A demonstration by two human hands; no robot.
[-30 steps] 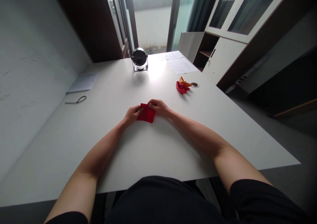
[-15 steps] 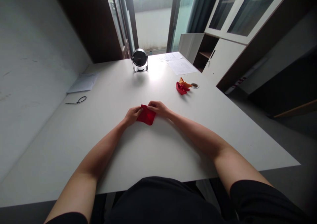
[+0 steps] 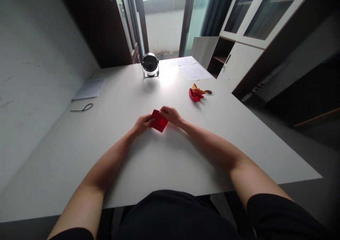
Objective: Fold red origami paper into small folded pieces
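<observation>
A small red square of folded paper (image 3: 159,122) is held between my hands above the middle of the white table (image 3: 170,158). My left hand (image 3: 143,123) pinches its left edge, with the thumb on top. At its upper right side, my right hand (image 3: 170,115) grips the paper between thumb and fingers. The paper is turned so that one corner points toward me. Fingers behind the sheet are hidden.
Folded red paper (image 3: 195,95) and orange paper (image 3: 198,89) figures lie beside a round cable hole (image 3: 209,92). A black-faced round device (image 3: 150,63) stands at the back. Paper sheets (image 3: 195,71) lie far right, a white packet (image 3: 90,88) and black cable tie (image 3: 83,108) at left.
The red paper has turned slightly and shifted a little up and to the right. Both hands still hold it, the left having moved slightly right.
</observation>
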